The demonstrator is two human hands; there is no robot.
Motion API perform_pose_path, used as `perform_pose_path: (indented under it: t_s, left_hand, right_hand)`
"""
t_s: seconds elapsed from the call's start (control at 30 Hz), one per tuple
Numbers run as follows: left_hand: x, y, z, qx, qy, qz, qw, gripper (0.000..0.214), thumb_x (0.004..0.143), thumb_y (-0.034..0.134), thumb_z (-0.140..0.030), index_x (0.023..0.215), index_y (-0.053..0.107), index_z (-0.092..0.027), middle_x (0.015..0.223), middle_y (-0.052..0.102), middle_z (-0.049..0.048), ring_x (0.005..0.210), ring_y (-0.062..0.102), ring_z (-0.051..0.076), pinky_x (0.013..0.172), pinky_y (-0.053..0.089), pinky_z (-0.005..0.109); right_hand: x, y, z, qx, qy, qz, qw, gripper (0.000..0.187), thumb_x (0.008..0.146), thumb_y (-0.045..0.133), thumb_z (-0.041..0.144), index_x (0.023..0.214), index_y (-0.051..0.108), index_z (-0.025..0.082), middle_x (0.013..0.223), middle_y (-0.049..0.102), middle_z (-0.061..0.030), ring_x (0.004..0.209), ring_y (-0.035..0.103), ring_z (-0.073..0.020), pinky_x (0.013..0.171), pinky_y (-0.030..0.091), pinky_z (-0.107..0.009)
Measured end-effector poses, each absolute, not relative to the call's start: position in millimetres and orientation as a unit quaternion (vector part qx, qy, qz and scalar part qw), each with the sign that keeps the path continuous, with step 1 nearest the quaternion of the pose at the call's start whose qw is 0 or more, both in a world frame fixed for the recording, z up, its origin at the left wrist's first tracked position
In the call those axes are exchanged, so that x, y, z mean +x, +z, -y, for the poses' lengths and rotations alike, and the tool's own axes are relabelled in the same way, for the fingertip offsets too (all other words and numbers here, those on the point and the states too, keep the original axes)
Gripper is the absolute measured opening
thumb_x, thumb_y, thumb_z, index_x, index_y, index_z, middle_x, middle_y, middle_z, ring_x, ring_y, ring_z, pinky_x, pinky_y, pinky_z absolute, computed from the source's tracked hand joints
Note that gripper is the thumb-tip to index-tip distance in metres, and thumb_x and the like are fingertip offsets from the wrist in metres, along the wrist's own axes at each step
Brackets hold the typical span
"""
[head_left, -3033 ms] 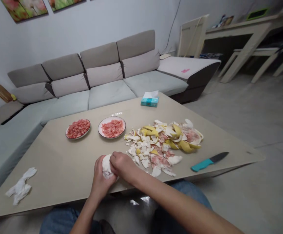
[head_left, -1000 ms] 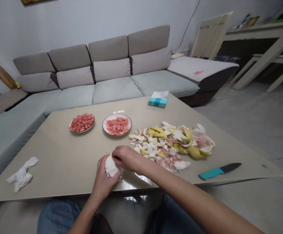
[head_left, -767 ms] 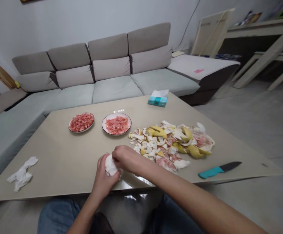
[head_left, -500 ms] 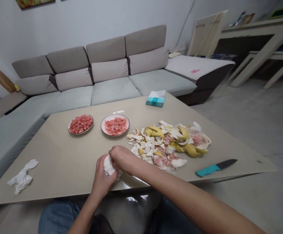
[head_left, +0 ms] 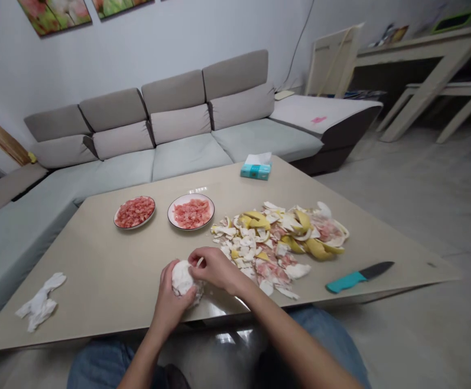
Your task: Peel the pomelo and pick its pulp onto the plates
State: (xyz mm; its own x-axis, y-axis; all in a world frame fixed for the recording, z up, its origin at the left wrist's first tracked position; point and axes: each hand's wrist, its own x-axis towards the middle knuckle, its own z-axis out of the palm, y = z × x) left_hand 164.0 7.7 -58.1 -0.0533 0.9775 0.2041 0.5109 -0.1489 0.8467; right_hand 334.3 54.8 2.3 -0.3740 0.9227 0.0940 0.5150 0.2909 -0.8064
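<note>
Left hand clasps a round, white, pith-covered fruit by the surface's near edge; right hand pinches its side — seemingly peeling pith, so the next pull calls for steady support.

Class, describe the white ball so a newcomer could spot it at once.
Find the sofa, then the table in front of it. At the table's near edge, the left hand grips the ball, with the right hand at its side. Unlike the broken white scraps to the right, it is one rounded lump.
</note>
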Motion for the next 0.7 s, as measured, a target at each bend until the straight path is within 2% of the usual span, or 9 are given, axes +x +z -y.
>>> perform_pose_path:
  t_s: [0.13, 0.23, 0.3, 0.4, 0.57, 0.63, 0.7]
  left_hand:
    - [166, -58, -8, 0.646, 0.415, -0.590, 0.252, 0.063, 0.068, 0.067, -0.024, 0.128, 0.047, -0.019, 0.127, 0.052, 0.0119, 0.120, 0.051, 0.028, 0.104, 0.040, 0.045]
    - [168, -57, -8, 0.654, 0.415, -0.587, 0.236, 0.061, 0.069, 0.067, -0.025, 0.126, 0.047, -0.019, 0.127, 0.052, 0.0124, 0.120, 0.051, 0.029, 0.104, 0.041, 0.046]
    - [168, -56, -7, 0.648, 0.418, -0.590, 0.241, 0.059, 0.070, 0.066, -0.027, 0.126, 0.048, -0.019, 0.126, 0.052, 0.0125, 0.119, 0.052, 0.028, 0.104, 0.041, 0.046]
    - [167, -55, -7, 0.638, 0.416, -0.593, 0.260, 0.061, 0.070, 0.066, -0.027, 0.127, 0.047, -0.018, 0.127, 0.051, 0.0126, 0.120, 0.051, 0.028, 0.104, 0.040, 0.046]
    - [162, -57, -6, 0.641, 0.409, -0.586, 0.279, 0.064, 0.070, 0.067, -0.027, 0.129, 0.045, -0.018, 0.131, 0.049, 0.0129, 0.123, 0.049, 0.028, 0.107, 0.038, 0.045]
    - [159, -59, -6, 0.632, 0.407, -0.591, 0.293, 0.063, 0.072, 0.066, -0.028, 0.130, 0.044, -0.019, 0.132, 0.048, 0.0127, 0.124, 0.048, 0.027, 0.108, 0.036, 0.045]
    - [157, -60, -6, 0.620, 0.408, -0.594, 0.311, 0.062, 0.074, 0.064, -0.028, 0.132, 0.042, -0.019, 0.134, 0.048, 0.0123, 0.125, 0.047, 0.027, 0.109, 0.035, 0.045]
  right_hand:
    - [321, 23, -52, -0.529, 0.200, 0.814, 0.132, 0.018, 0.081, 0.059, 0.020, 0.086, 0.076, 0.015, 0.087, 0.072, -0.0126, 0.080, 0.067, -0.0216, 0.069, 0.046, -0.026]
    - [309, 28, -57, -0.541, 0.180, 0.817, 0.092, 0.015, 0.075, 0.062, 0.013, 0.078, 0.076, 0.013, 0.080, 0.072, -0.0150, 0.079, 0.068, -0.0247, 0.067, 0.045, -0.027]
    - [307, 25, -62, -0.548, 0.181, 0.811, 0.100, 0.014, 0.072, 0.063, 0.012, 0.077, 0.077, 0.012, 0.078, 0.073, -0.0150, 0.079, 0.068, -0.0251, 0.067, 0.045, -0.026]
    - [315, 13, -64, -0.564, 0.194, 0.792, 0.133, 0.019, 0.076, 0.059, 0.017, 0.084, 0.076, 0.013, 0.081, 0.074, -0.0125, 0.079, 0.068, -0.0217, 0.065, 0.044, -0.024]
    - [339, -14, -58, -0.584, 0.300, 0.685, 0.317, 0.017, 0.076, 0.057, 0.017, 0.074, 0.073, 0.014, 0.067, 0.071, -0.0033, 0.063, 0.063, -0.0140, 0.058, 0.040, -0.020]
    - [351, -17, -58, -0.611, 0.265, 0.661, 0.346, 0.017, 0.075, 0.056, 0.015, 0.073, 0.072, 0.014, 0.066, 0.070, -0.0032, 0.063, 0.061, -0.0141, 0.059, 0.039, -0.021]
    - [366, -16, -62, -0.636, 0.221, 0.657, 0.340, 0.017, 0.077, 0.055, 0.014, 0.074, 0.072, 0.014, 0.068, 0.070, -0.0037, 0.065, 0.061, -0.0148, 0.061, 0.039, -0.021]
